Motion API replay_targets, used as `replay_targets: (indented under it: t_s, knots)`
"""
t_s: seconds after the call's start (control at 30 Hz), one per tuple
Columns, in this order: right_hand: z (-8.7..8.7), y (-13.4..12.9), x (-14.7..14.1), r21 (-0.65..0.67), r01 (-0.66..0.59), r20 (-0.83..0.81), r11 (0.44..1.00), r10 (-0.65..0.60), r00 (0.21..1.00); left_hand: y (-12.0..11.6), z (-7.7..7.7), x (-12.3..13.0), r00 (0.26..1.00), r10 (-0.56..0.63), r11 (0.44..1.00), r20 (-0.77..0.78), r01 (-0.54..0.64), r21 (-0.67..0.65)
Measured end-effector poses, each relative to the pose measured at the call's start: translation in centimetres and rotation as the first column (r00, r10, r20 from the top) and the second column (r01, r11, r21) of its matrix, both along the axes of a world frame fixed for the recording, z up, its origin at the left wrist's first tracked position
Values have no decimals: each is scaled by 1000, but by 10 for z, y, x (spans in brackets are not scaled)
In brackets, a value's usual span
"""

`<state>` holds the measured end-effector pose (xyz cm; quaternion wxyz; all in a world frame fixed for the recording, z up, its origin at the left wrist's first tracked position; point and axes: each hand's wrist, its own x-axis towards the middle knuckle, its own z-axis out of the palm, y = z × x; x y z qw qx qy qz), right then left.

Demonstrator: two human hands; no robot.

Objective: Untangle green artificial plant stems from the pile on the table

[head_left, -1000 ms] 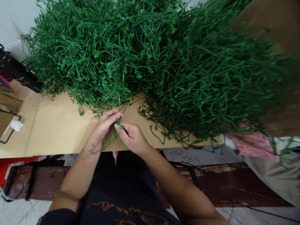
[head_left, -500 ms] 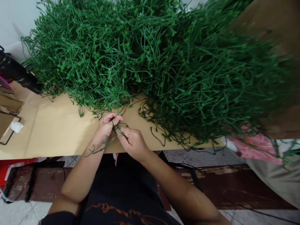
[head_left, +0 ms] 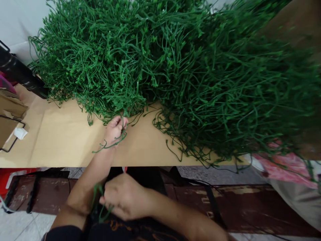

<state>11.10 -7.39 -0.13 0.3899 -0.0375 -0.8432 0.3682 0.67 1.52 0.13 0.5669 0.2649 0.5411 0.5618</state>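
Left hand (head_left: pixel 115 127) pinches green stem (head_left: pixel 110 144) (no legible writing).

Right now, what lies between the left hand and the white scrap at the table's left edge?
Head view: only bare brown table paper between left hand and white scrap.

The heap of stems (head_left: pixel 175 60) looks like green plastic, thin, smooth and slightly glossy. Under the heap, the table cover (head_left: pixel 62 140) is matt brown paper or card, smooth. Left of the heap, a black tube (head_left: pixel 17 72) shines. Right of it lies pink cloth (head_left: pixel 283 167).
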Motion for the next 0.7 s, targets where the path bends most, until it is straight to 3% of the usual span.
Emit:
replay_targets:
  t_s: [0.07,0.1,0.17,0.23,0.33,0.4,0.53,0.7]
  knots:
    - [7,10,5,-238,45,-7,970,-48,999,-3,-2,-2,997,-78,997,-9,78,9]
    - [11,19,10,-372,85,6,924,-89,996,-6,-2,-3,995,-103,995,-1,103,19]
    - [16,40,21,-588,167,36,792,-180,983,-13,-3,-4,991,-118,993,56,116,33]
    - [17,57,30,-720,201,36,664,-254,967,-18,-4,-4,982,-117,993,145,116,18]
    - [7,70,33,-819,218,33,531,-337,941,-21,-4,-2,964,-153,987,219,160,-12]
    - [-3,73,31,-846,243,54,474,-378,924,-21,-2,-1,963,-158,987,219,162,-1]
    - [-16,76,30,-851,276,85,448,-400,913,-19,0,-1,968,-156,988,197,155,23]
    - [-10,79,38,-910,208,37,359,-429,903,-19,2,-5,950,-157,987,269,145,66]
